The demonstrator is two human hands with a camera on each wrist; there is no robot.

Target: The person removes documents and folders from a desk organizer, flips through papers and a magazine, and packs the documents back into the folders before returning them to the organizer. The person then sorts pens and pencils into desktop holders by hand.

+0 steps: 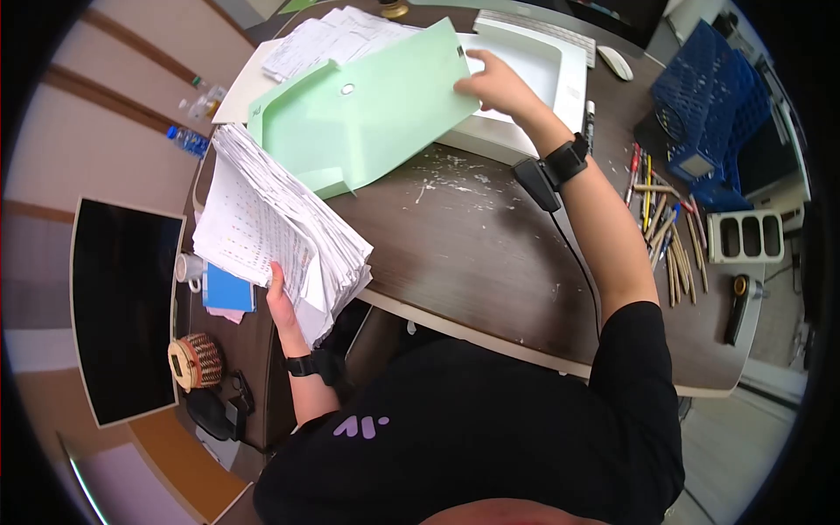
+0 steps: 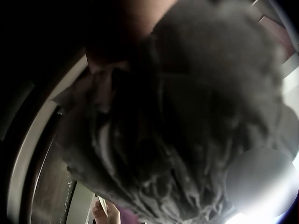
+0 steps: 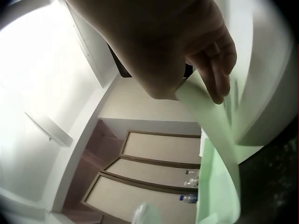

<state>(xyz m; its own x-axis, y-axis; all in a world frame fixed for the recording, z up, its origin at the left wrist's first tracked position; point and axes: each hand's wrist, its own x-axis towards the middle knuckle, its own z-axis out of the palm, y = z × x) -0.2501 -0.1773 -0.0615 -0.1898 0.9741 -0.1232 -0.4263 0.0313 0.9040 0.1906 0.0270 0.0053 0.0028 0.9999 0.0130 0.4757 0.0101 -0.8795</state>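
Note:
My left hand (image 1: 282,308) grips a thick, worn stack of printed papers (image 1: 284,223) by its lower end, with the thumb across the top sheet. Dark and blurred, the stack (image 2: 187,121) fills most of the left wrist view. A light green plastic file case (image 1: 385,114) lies opened out over the desk, its raised side walls at the left. My right hand (image 1: 500,87) pinches the far right edge of its cover. In the right wrist view, fingers (image 3: 219,77) bend over the green cover (image 3: 205,109), which curves below them.
Under the case sits a white box (image 1: 570,87), with loose papers (image 1: 341,39) beside it. A keyboard (image 1: 534,35) and mouse (image 1: 615,63) stand behind. Pencils and pens (image 1: 674,245) are scattered right, near a blue basket (image 1: 700,105). Bottles (image 1: 188,140) and a mug (image 1: 186,268) are left.

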